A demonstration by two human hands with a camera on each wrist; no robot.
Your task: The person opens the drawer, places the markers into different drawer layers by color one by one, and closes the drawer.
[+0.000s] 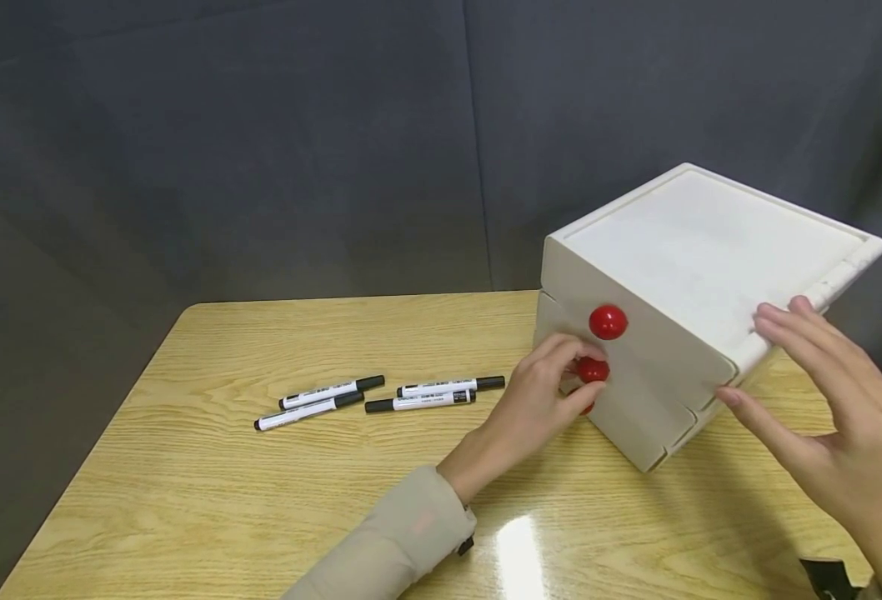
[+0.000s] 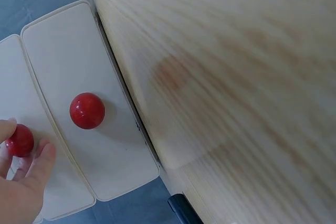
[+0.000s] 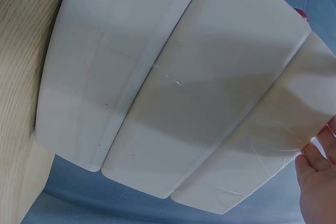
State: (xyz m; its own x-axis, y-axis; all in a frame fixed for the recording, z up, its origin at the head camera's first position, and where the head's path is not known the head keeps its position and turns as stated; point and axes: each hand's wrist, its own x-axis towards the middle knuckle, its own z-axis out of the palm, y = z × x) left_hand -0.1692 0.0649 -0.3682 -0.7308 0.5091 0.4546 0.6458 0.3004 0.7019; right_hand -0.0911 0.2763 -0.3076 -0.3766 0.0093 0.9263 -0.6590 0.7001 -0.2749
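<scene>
A white drawer cabinet [image 1: 726, 242] with three stacked drawers stands at the right of the table, and round red knobs mark its front. My left hand [image 1: 538, 392] pinches the middle red knob [image 1: 593, 369] between thumb and fingers. Above it is the top red knob [image 1: 608, 322]; the bottom red knob [image 2: 87, 110] shows whole in the left wrist view, partly behind the left hand in the head view. My right hand [image 1: 846, 408] rests on the cabinet's near top edge, fingertips on top and thumb at the front corner. In the right wrist view the cabinet's side [image 3: 173, 93] fills most of the picture.
Several black-and-white markers lie left of the cabinet on the wood-grain table [image 1: 208, 500]: a left pair with one marker [image 1: 309, 411], and a right pair with another marker [image 1: 420, 401]. A dark grey curtain [image 1: 321, 150] hangs behind the table.
</scene>
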